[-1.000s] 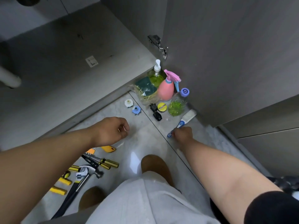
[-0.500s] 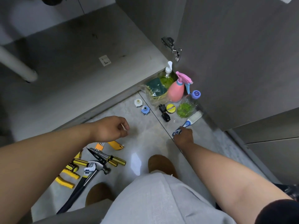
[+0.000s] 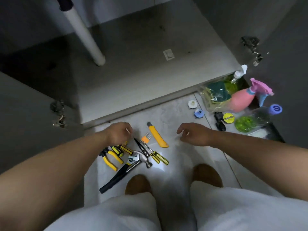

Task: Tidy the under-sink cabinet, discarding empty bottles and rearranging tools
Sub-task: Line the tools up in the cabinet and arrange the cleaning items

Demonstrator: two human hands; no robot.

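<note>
The cabinet (image 3: 150, 77) stands open, a pipe (image 3: 83, 30) running down into it. On the floor (image 3: 175, 114), bottles crowd the far right corner: spray bottle (image 3: 240, 102), clear bottle (image 3: 253, 119). Hammer (image 3: 116, 178), pliers (image 3: 111, 164) and knife (image 3: 157, 137) lie near left. The left hand (image 3: 118, 133) hovers over them, fingers curled; any grip I cannot tell. The right hand (image 3: 196, 135) hangs loosely curled, empty. Best to lift tools singly by their handles. The cap (image 3: 275, 108) shows a "G"-like mark; the tin (image 3: 228, 117) label is unreadable.
</note>
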